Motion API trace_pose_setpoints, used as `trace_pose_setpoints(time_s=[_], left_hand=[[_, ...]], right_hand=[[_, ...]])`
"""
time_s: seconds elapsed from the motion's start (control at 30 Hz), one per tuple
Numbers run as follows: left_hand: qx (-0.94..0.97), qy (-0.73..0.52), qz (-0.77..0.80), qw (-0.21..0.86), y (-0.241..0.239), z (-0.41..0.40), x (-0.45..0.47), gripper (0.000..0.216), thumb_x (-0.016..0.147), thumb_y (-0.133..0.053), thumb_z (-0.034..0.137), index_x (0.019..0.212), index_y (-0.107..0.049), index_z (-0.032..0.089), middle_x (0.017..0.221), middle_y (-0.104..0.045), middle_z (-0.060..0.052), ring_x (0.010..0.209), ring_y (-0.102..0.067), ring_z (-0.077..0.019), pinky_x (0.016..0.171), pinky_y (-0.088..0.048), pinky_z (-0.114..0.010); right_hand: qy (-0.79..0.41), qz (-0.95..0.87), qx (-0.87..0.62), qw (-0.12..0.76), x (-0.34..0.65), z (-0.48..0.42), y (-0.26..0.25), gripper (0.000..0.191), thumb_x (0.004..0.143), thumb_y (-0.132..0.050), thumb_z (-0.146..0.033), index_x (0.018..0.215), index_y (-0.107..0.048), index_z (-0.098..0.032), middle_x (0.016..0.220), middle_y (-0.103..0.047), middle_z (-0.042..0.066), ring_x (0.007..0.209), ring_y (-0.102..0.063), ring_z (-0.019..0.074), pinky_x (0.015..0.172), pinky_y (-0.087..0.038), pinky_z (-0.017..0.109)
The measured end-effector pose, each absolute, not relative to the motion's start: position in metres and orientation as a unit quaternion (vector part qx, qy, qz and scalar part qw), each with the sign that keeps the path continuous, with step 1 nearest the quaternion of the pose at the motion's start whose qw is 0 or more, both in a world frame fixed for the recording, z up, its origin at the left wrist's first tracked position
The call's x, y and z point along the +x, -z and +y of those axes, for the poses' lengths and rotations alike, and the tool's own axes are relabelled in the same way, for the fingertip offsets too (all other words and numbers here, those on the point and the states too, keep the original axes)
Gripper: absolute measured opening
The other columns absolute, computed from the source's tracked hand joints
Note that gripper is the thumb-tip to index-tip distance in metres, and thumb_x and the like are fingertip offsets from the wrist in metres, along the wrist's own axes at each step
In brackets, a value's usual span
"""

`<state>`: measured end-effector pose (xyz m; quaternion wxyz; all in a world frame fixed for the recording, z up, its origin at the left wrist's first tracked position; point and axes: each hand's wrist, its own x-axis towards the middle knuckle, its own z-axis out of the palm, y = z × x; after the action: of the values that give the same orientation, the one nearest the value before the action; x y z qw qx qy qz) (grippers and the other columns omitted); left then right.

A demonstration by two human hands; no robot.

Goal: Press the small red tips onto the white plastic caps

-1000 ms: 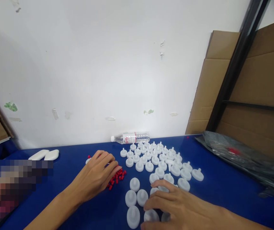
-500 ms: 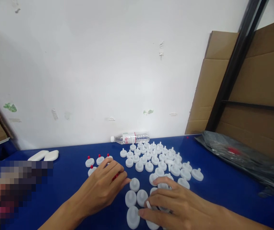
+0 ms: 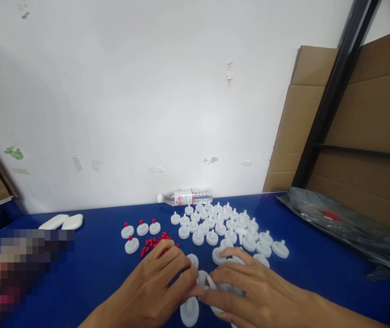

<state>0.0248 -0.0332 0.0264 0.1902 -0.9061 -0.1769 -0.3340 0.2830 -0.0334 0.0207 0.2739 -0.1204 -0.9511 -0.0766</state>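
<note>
On the blue table (image 3: 99, 273) my right hand (image 3: 249, 291) is closed around a white disc part (image 3: 218, 287) near the front edge. My left hand (image 3: 160, 284) has its fingertips pinched together against that same part; what they pinch is too small to make out. A pile of small red caps (image 3: 154, 242) lies just beyond my left hand. Several white discs fitted with red caps (image 3: 142, 228) stand to the left. A cluster of plain white discs (image 3: 225, 225) spreads out behind my hands, and one more white disc (image 3: 189, 312) lies below my fingers.
A clear plastic bottle (image 3: 186, 197) lies on its side against the white wall. Two white oblong pieces (image 3: 63, 222) rest at the far left. A dark plastic bag (image 3: 348, 223) covers the table's right side, in front of cardboard sheets (image 3: 368, 114) and a black post.
My left hand has left the red caps and moved right to meet my right hand. My right hand has lifted a white disc. The capped discs are now uncovered.
</note>
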Motion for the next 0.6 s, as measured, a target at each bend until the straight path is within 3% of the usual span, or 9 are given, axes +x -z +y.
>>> trace_pose_setpoints(time_s=[0.1,0.4,0.6], left_hand=[[-0.906,0.338,-0.174,0.188,-0.027,-0.035,0.029,0.013,0.102,-0.051,0.014,0.096,-0.063,0.013,0.079,-0.065,-0.006,0.070,-0.056,-0.0186,0.072,-0.049,-0.039],[-0.909,0.333,-0.173,0.182,-0.019,-0.040,0.039,0.014,0.102,-0.052,0.014,0.096,-0.064,0.013,0.077,-0.066,-0.006,0.068,-0.056,-0.0184,0.069,-0.049,-0.039],[-0.892,0.375,-0.197,0.156,-0.023,-0.038,0.036,0.013,0.102,-0.052,0.011,0.097,-0.064,0.013,0.080,-0.067,-0.006,0.072,-0.056,-0.0179,0.071,-0.045,-0.039]], right_hand=[[0.075,-0.955,-0.114,0.263,0.284,-0.033,-0.021,0.035,0.104,-0.048,-0.015,0.138,-0.055,-0.016,0.111,-0.074,0.010,0.100,-0.069,0.0170,0.113,-0.042,0.043],[0.081,-0.955,-0.125,0.255,0.284,-0.032,-0.019,0.022,0.102,-0.051,-0.014,0.119,-0.063,-0.018,0.111,-0.073,0.008,0.094,-0.069,0.0162,0.113,-0.042,0.043],[0.085,-0.952,-0.096,0.279,0.283,-0.031,-0.022,0.028,0.105,-0.047,-0.014,0.128,-0.061,-0.016,0.109,-0.073,0.009,0.094,-0.068,0.0155,0.112,-0.041,0.041]])
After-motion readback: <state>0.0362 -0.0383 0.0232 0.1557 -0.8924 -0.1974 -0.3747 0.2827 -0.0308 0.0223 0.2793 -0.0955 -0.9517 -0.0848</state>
